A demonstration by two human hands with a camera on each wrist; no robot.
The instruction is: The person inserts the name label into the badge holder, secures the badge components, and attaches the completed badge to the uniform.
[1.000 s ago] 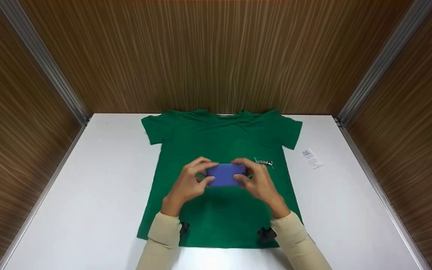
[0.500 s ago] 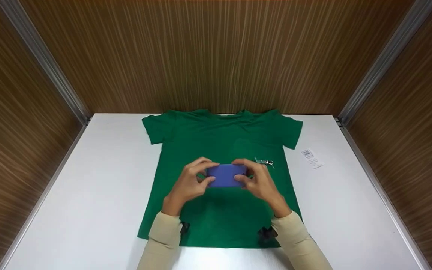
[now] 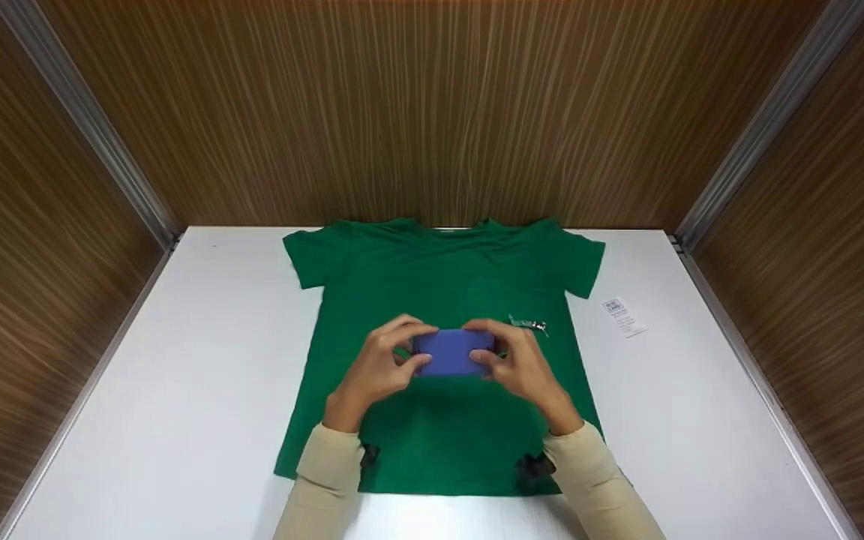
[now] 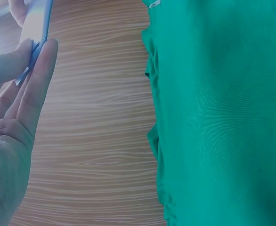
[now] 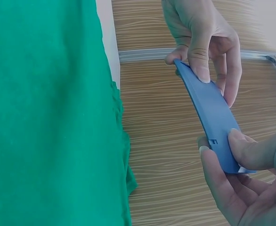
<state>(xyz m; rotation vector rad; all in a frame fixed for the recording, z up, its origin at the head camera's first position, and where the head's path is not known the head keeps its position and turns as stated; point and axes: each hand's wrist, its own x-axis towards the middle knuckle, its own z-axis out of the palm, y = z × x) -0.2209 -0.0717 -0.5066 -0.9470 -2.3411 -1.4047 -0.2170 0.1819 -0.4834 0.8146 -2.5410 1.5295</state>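
A thin, flat blue card holder (image 3: 450,352) is held level over the green T-shirt (image 3: 417,285), in the middle of the head view. My left hand (image 3: 376,367) pinches its left end between thumb and fingers. At the right end, my right hand (image 3: 518,365) grips it the same way, thumb on the near face. In the right wrist view the card holder (image 5: 211,106) appears edge-on and slanted, with a small notch near one end. The T-shirt lies spread flat, collar toward the back wall.
On the shirt's right chest lies a small shiny clip-like piece (image 3: 528,325). A printed white card (image 3: 624,317) lies on the white table (image 3: 199,390) to the right of the shirt. Wood-grain panels (image 3: 432,112) wall the back and sides.
The right thumb has shifted very slightly on the card holder. Otherwise, both hands and the things on the table stay where they were.
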